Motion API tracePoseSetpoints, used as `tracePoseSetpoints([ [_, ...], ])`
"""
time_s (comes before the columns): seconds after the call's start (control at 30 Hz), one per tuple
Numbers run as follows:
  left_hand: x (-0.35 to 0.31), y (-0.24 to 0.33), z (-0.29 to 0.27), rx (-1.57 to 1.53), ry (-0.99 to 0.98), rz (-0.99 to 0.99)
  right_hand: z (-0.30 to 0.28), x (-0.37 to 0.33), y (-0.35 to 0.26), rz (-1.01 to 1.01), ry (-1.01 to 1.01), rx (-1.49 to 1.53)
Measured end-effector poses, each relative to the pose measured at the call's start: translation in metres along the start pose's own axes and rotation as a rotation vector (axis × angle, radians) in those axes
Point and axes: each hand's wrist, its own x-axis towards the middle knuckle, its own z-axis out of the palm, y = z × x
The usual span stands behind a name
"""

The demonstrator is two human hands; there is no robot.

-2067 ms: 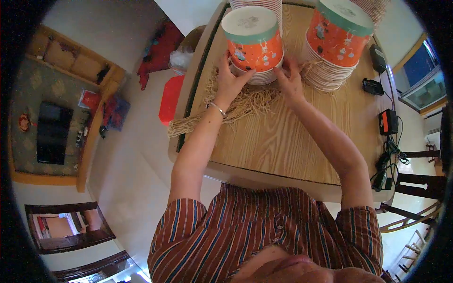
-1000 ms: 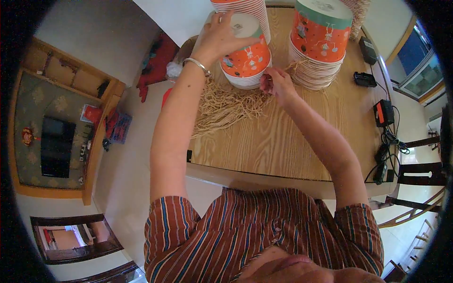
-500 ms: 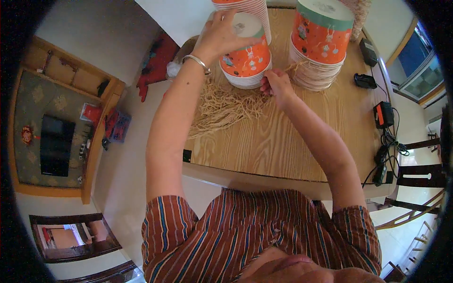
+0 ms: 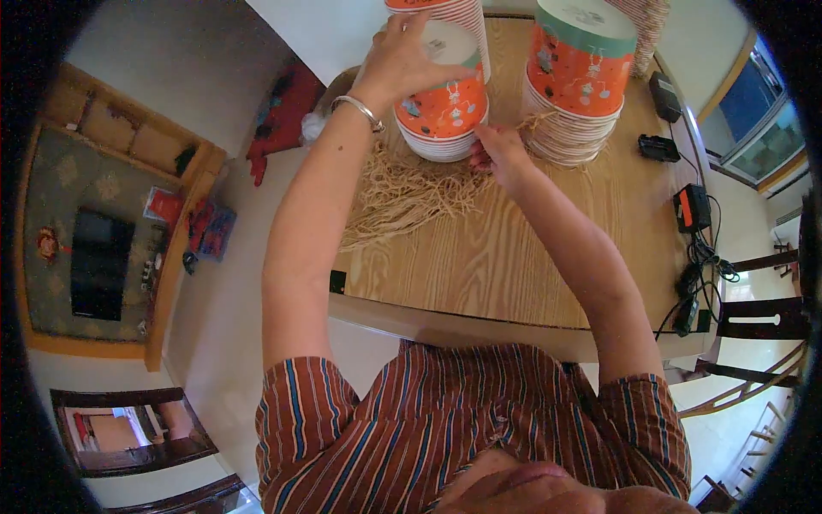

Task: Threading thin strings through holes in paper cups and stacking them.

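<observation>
A short upside-down stack of orange paper buckets with white rims stands on the wooden table. Around its upper left side, my left hand spreads its fingers and thumb, holding the stack. Against the lower right rims, my right hand has its fingers curled together; whether a strand is pinched in them is hidden. Just below the stack lies a loose bundle of tan raffia-like strands. To the right stands a taller stack of the same buckets, green-banded on top, with tan strands by its rims.
More nested buckets rise behind the short stack. Along the table's right edge lie a black charger cradle, a black and orange power adapter and tangled black cables. A dark chair stands beyond that edge.
The view has shifted very slightly. Both hands keep their places on the short stack, with the right fingers moving only a little at the rims.
</observation>
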Motion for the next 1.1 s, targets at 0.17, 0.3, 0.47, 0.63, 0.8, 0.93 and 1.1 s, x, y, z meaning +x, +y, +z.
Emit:
tracePoseSetpoints([
  [0.17, 0.007, -0.002, -0.018, -0.020, 0.043, -0.002, 0.006, 0.003, 0.000, 0.018, 0.010, -0.019],
  [0.3, 0.019, 0.045, -0.092, -0.197, -0.224, -0.090, 0.002, 0.008, -0.002, 0.023, -0.018, 0.033],
  [0.47, -0.002, 0.053, -0.148, -0.340, -0.015, -0.217, -0.007, 0.009, 0.001, -0.057, -0.143, 0.055],
  [0.63, -0.036, 0.041, -0.173, -0.514, -0.064, -0.334, 0.008, -0.025, -0.028, 0.020, -0.008, -0.137],
  [0.8, -0.081, -0.022, -0.149, -0.949, 0.040, -0.311, 0.010, -0.057, -0.053, -0.386, -0.084, -0.444],
  [0.93, -0.120, 0.015, -0.133, -1.291, -0.037, -0.478, 0.014, -0.103, -0.092, -0.971, 0.050, -0.654],
  [1.1, -0.156, 0.019, -0.093, -1.512, -0.089, -0.434, 0.031, -0.145, -0.130, -1.404, -0.103, -0.912],
])
